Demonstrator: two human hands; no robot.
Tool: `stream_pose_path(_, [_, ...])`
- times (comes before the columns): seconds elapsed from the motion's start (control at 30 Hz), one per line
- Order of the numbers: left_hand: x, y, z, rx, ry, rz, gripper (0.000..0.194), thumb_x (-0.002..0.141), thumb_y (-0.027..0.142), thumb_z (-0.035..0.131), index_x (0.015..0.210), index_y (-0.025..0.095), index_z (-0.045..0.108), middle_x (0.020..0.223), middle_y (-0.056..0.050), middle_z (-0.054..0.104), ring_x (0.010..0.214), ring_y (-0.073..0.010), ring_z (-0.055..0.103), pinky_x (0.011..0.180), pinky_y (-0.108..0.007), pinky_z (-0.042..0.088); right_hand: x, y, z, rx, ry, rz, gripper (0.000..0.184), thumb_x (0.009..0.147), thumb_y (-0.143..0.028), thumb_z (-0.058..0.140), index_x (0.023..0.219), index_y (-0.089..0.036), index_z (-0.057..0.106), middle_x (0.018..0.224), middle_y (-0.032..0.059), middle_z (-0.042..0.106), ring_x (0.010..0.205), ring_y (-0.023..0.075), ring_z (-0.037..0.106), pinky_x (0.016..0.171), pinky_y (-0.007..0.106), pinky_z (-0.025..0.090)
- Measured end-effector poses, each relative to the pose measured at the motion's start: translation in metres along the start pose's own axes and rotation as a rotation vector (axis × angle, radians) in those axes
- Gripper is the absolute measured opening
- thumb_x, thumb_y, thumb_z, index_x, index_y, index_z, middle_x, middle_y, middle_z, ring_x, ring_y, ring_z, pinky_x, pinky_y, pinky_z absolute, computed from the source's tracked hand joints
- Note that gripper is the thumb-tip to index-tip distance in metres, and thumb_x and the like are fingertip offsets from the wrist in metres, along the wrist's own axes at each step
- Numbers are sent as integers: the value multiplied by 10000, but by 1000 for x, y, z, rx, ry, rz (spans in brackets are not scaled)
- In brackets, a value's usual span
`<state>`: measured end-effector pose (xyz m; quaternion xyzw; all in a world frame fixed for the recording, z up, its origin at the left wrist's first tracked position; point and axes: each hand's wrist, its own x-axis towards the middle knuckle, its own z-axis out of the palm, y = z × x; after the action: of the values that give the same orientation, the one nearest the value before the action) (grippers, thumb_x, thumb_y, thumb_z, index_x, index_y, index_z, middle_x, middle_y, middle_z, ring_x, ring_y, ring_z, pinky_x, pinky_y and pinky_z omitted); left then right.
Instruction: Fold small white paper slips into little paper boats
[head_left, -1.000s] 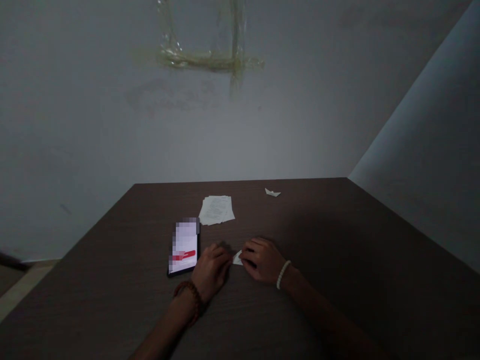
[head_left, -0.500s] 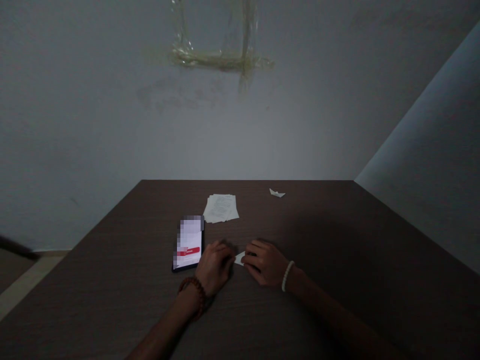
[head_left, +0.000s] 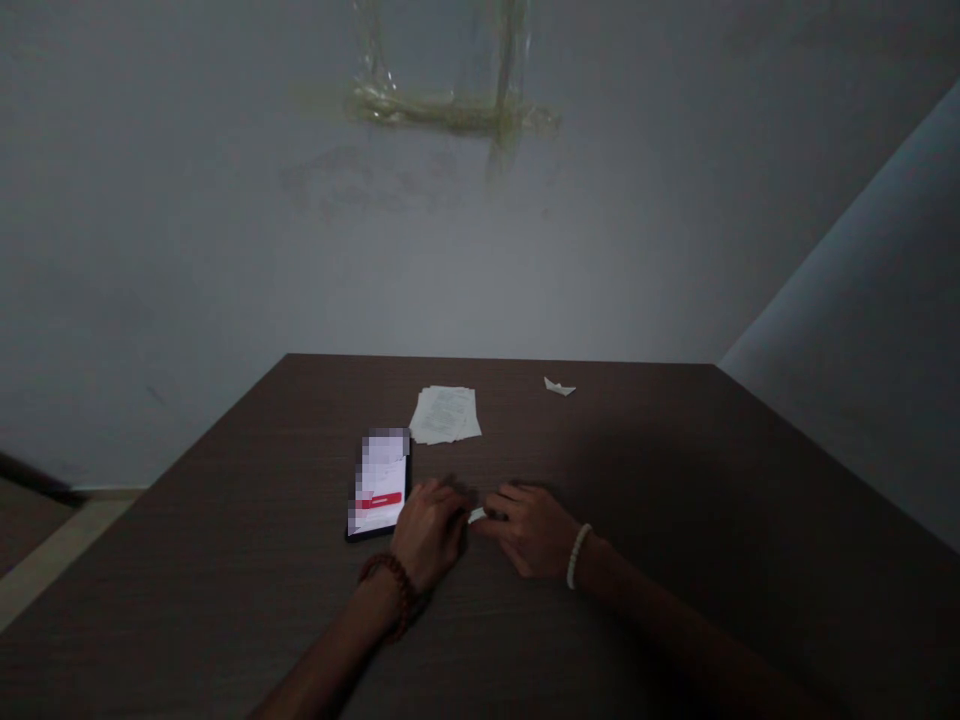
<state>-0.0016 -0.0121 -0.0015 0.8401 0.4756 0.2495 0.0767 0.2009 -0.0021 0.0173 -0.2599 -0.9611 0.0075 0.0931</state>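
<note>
A small white piece of folded paper point(head_left: 477, 515) lies low over the table between my two hands, mostly covered by fingers. My left hand point(head_left: 430, 530), with a brown bead bracelet at the wrist, is closed on its left end. From the other side my right hand point(head_left: 531, 528), wearing a white bead bracelet, grips it with bent fingers. Just left of my left hand lies a phone point(head_left: 381, 482) with a lit screen, partly blurred out. Farther back, a little paper boat point(head_left: 559, 387) sits on the table.
A loose stack of printed paper sheets point(head_left: 446, 414) lies behind the phone on the dark wooden table point(head_left: 262, 460). The table's far edge meets a grey wall point(head_left: 600, 250) bearing old yellowed tape point(head_left: 442, 118).
Less of the paper shows between my hands, now a narrow strip. My right fingers have shifted, with the index finger reaching across the paper's near side. The view has tilted slightly.
</note>
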Motion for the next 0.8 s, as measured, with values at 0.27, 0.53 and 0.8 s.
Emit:
stream_pose_path(0.27, [-13, -13, -16, 169, -32, 273, 201, 782, 84, 523, 845, 198, 677, 887, -78, 593, 846, -226, 464, 703, -352, 368, 0, -3, 0, 21, 1, 43, 333, 813, -152, 542, 1136, -228, 574, 1025, 63, 568, 920, 208, 450, 698, 310, 360])
stream_pose_path(0.53, [-12, -18, -17, 283, -76, 362, 203, 788, 92, 542, 912, 196, 665, 858, -75, 552, 822, -222, 445, 702, -351, 360, -1, -5, 3, 28, 11, 69, 345, 794, -135, 550, 1124, -230, 573, 1023, 56, 568, 931, 211, 453, 733, 322, 360])
stream_pose_path(0.8, [-13, -17, -18, 258, -68, 270, 174, 826, 116, 509, 835, 189, 667, 834, -78, 544, 818, -215, 448, 698, -346, 363, 3, -4, -2, 49, -26, 56, 370, 809, -153, 530, 1171, -229, 553, 1053, 63, 567, 945, 215, 455, 758, 338, 345])
